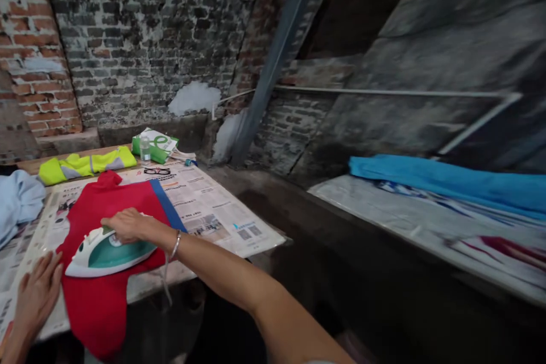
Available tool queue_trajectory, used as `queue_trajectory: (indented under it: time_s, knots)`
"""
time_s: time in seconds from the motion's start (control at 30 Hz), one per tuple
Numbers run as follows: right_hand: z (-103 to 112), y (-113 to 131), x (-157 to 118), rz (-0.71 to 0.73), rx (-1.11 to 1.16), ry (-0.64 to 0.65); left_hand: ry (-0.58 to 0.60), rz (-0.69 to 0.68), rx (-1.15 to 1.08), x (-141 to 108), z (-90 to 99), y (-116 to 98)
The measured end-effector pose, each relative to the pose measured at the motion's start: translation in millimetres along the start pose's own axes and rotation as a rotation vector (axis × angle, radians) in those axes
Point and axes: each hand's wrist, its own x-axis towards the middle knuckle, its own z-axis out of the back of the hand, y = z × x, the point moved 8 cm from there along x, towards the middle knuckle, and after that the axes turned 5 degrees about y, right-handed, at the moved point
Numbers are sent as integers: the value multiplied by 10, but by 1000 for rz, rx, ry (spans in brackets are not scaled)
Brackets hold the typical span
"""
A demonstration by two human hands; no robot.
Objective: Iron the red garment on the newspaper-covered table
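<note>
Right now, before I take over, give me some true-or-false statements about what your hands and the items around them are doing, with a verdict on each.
1. The right hand grips a white and green steam iron. True.
2. The iron rests on a red cloth. True.
3. The left hand also grips the iron. False: it lies open at the red cloth's edge, apart from the iron.
4. Eyeglasses lie on the red cloth. False: they lie on the newspaper, beyond the cloth.
5. A yellow high-visibility vest lies beyond the red cloth. True.
</note>
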Motion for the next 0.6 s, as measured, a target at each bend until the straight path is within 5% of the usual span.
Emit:
queue_trajectory:
  time_s: [0.2, 0.43, 0.6]
  knots:
    - [-31, -207, -204, -63, 19, 5, -27, -1, 13, 40, -2, 48]
    - [-276, -1078, -571, -496, 95, -111, -10, 5, 56, -11, -47, -19]
    - [-257, -1616, -517, -752, 100, -176, 11, 19, 75, -76, -37, -82]
